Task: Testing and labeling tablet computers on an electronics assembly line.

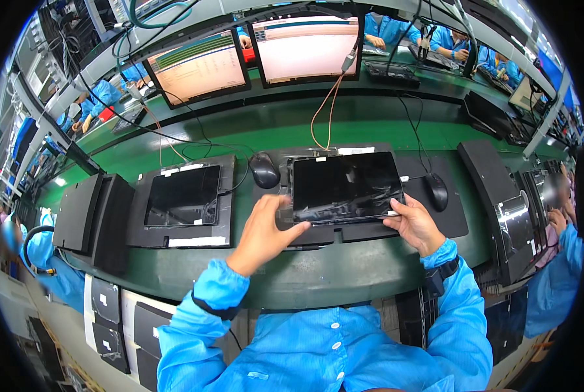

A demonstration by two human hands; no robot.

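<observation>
A tablet (345, 186) with a dark, glossy screen sits in front of me over a black foam pad, and clear film shows along its edges. My right hand (417, 225) grips its lower right corner, thumb on the front and fingers beneath. Beside its lower left corner is my left hand (266, 235), open, thumb and fingers spread apart; the fingertips are slightly blurred, and whether the thumb touches the edge I cannot tell. A second dark tablet (183, 196) lies on another black pad (225, 225) to the left.
Two black mice (264, 171) flank the tablet, the other mouse (437, 191) at its right. Black foam blocks (96, 215) stand at both ends of the green bench (344, 277). Cables hang down ahead, near two monitors (305, 49). People in blue work across the bench and at the right.
</observation>
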